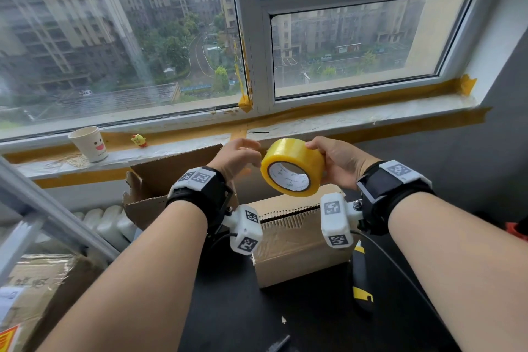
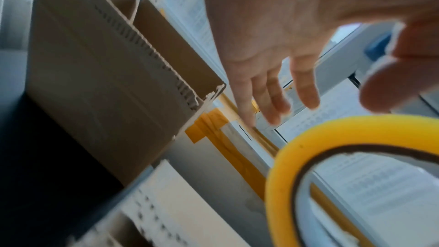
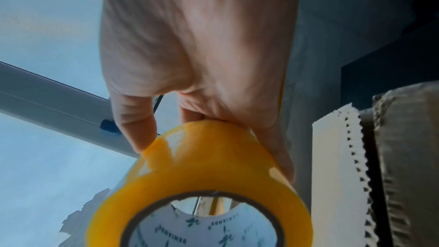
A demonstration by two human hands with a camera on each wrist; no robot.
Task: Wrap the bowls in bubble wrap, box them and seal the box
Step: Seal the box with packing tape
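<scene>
Tape roll (image 1: 292, 166): we hold it above the box (image 1: 297, 240).
Right hand (image 1: 337, 161): grasps roll from 3 o'clock.
Left hand (image 1: 238, 156): at 9 o'clock; grasp, we cannot tell.

I've got a bright yellow tape roll (image 1: 293, 166) in view, translucent on its outer face, with a brown-edged white core printed with small dark green leaf marks and lettering. The cardboard box (image 1: 300, 240) is plain tan. My wristbands (image 1: 200, 188) are black with white blocks carrying black-and-white square codes. The paper cup (image 1: 89, 143) is off-white with a red smiley mouth.
</scene>
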